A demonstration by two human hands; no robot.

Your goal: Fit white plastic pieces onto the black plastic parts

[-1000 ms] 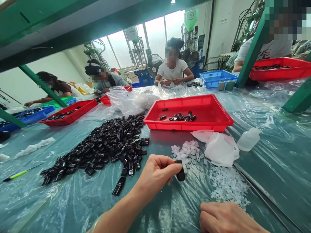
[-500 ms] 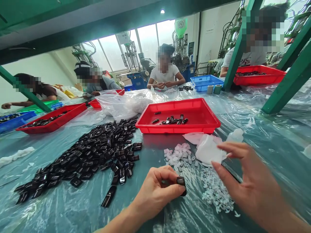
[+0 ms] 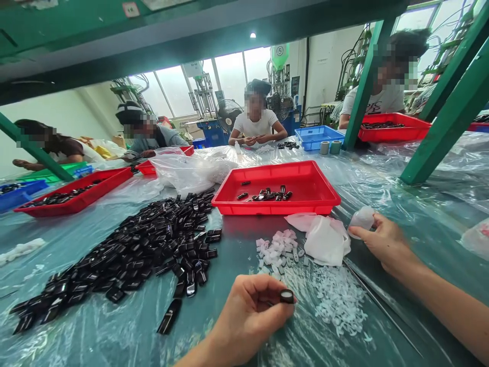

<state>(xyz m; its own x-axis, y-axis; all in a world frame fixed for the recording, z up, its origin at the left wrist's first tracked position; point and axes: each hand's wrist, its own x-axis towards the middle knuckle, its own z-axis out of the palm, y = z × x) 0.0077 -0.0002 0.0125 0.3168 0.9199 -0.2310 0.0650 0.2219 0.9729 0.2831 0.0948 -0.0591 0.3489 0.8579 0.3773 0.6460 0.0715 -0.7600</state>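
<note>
The left hand [image 3: 252, 318] pinches 1 black piece [image 3: 286, 296], end up, over the near side of the table [image 3: 126, 336]. The right hand [image 3: 385, 242] grips a cloudy bottle [image 3: 362, 220] off the near right corner of the red tray [image 3: 275, 208]. A hard squeeze might spill any liquid inside; a slack pinch might drop the piece among the white bits [image 3: 340, 300].

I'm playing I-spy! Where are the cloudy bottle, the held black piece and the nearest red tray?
Cloudy bottle [image 3: 361, 220], head view: its side.
Held black piece [image 3: 287, 297], head view: its end.
Nearest red tray [image 3: 275, 208], head view: its front wall.
</note>
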